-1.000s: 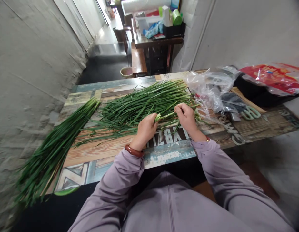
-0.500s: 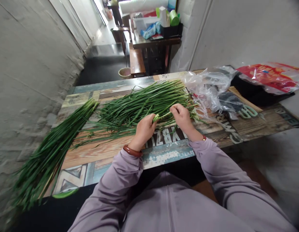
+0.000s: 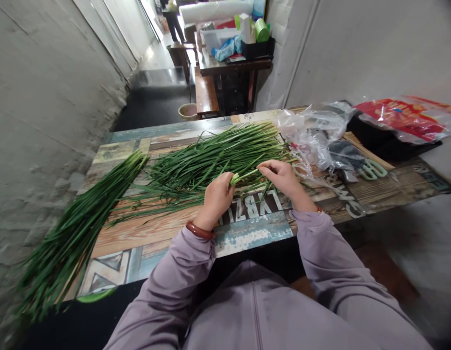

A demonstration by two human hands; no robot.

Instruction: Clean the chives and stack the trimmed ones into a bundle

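My left hand (image 3: 218, 196) is closed around the pale stem ends of a small bunch of garlic chives (image 3: 237, 178) at the table's middle front. My right hand (image 3: 279, 176) pinches a thin strand at the tip of that same bunch, just to the right. Behind both hands lies a loose pile of chives (image 3: 214, 158) spread across the table. A second, neat bundle of chives (image 3: 79, 223) lies along the left side of the table, reaching past its front corner.
The table (image 3: 247, 236) has a printed wood-and-letter top. Crumpled clear plastic bags (image 3: 313, 131) and green-handled scissors (image 3: 371, 171) lie to the right, with a red bag (image 3: 404, 116) on a black object beyond. A bench and cluttered desk (image 3: 232, 53) stand behind.
My right hand has slid a little to the right along the chive ends and turned more palm-up. The left hand keeps its hold in the same place.
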